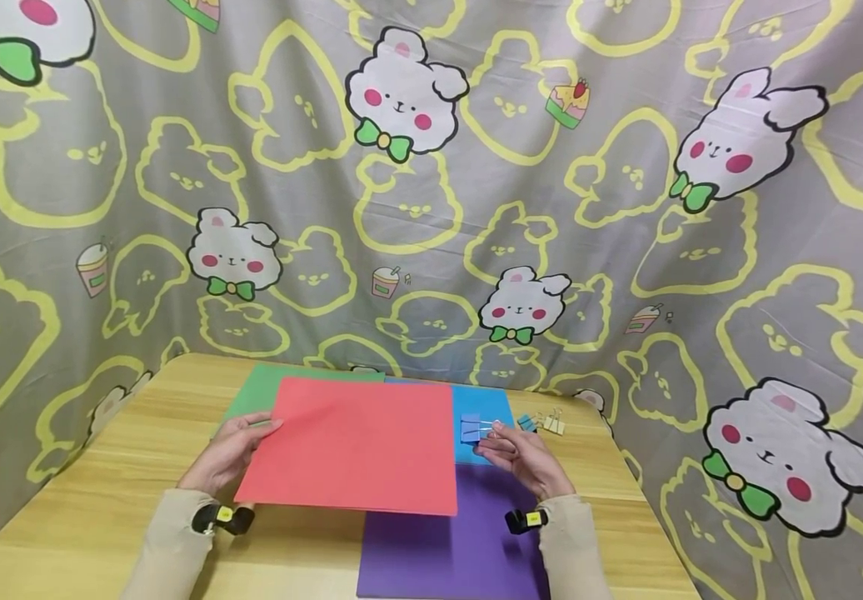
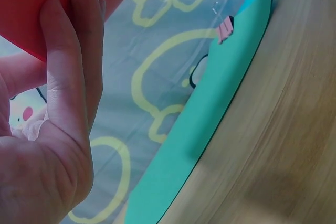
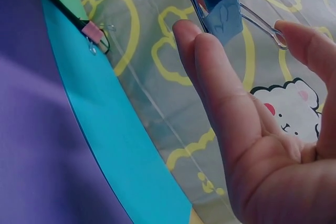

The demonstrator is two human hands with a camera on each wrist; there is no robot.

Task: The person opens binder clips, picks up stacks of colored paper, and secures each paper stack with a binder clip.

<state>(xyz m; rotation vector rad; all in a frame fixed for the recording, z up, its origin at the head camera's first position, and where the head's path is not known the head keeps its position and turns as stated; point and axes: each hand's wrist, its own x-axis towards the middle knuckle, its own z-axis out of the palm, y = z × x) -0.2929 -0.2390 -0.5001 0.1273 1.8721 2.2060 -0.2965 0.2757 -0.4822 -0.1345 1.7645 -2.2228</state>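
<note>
My left hand (image 1: 229, 454) holds a red sheet (image 1: 356, 446) by its left edge, raised above the table. In the left wrist view, two straight fingers (image 2: 65, 72) lie against the red face. At the sheet's right edge my right hand (image 1: 525, 458) pinches a blue binder clip (image 1: 471, 428) by its wire handles. The right wrist view shows the thumb on one handle of the clip (image 3: 223, 17) and two fingers on its other side. The clip's mouth is right at the red edge.
Under the red sheet are a purple sheet (image 1: 454, 550), a blue sheet (image 1: 487, 404) and a green sheet (image 1: 251, 387). A pink binder clip (image 3: 92, 31) sits where green meets blue. A teal clip (image 1: 527, 422) and a cream clip (image 1: 554, 422) lie at the back right. A patterned curtain (image 1: 431, 208) hangs behind.
</note>
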